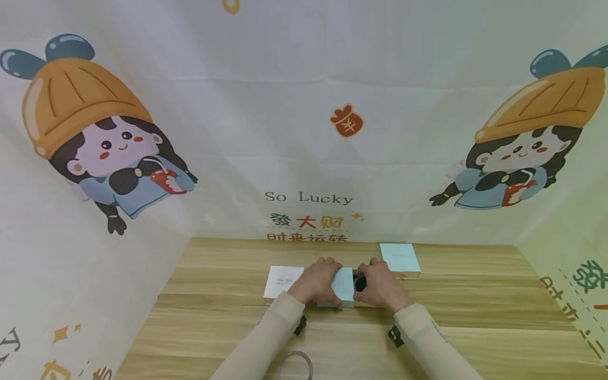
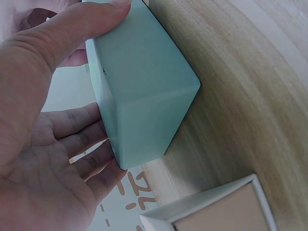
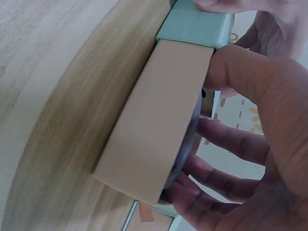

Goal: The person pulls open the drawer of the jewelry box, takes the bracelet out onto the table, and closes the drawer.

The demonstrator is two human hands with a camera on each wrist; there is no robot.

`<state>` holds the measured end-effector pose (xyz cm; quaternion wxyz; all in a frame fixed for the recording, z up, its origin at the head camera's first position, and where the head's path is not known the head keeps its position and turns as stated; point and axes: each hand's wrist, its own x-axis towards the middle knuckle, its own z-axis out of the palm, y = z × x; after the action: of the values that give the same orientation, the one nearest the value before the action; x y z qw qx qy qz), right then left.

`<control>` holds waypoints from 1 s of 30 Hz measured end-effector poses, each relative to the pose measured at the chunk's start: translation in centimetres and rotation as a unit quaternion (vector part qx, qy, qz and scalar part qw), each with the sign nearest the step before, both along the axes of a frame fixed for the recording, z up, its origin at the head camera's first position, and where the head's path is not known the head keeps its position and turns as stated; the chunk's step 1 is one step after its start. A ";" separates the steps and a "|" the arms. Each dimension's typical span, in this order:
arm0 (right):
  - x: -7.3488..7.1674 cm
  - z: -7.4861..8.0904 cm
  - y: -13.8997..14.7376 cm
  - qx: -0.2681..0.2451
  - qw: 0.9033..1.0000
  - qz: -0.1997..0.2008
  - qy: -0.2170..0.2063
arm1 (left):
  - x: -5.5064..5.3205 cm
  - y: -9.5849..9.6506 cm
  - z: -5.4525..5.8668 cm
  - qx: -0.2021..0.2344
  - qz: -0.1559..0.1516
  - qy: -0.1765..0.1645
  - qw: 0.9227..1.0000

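Box sleeve, pale teal, lies under the left hand, which grips it with the thumb on the side nearest the person and the fingers along the opposite side. From its end, between the two hands, a peach drawer juts out under the right hand; all of this sits on the wood-grained desk. A dark round thing shows in the drawer's open top, beneath the right hand. That hand is bent over the drawer, thumb close to the sleeve's edge and fingers curved against or beside the round thing; whether it has hold of that or of the drawer, I cannot tell.

The work looks midway: the drawer is well out, its inner end apparently covered by the sleeve, and the round thing is within it. Whether parting or closing the two is left, the views do not settle. Just left of the left hand is a white box; beyond the right hand lies a second teal box, shut, with a peach ribbon tab. Neither appears held.
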<state>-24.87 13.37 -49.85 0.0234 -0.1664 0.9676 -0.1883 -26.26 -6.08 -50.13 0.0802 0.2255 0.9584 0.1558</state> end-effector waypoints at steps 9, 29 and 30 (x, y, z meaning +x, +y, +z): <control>0.1 -0.4 0.0 -0.023 0.999 -0.001 0.024 | 0.2 -0.1 0.2 0.001 0.000 0.001 1.000; 1.9 0.9 1.7 -0.098 0.993 -0.007 0.063 | 0.1 0.0 0.1 0.000 0.000 0.003 1.000; 2.1 0.9 1.8 -0.101 0.993 -0.003 0.065 | 0.1 0.0 0.1 0.001 0.001 0.002 1.000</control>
<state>-22.72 15.12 -48.98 -0.0572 -0.1771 0.9437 -0.2737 -26.12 -6.11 -50.07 0.0781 0.2253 0.9585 0.1560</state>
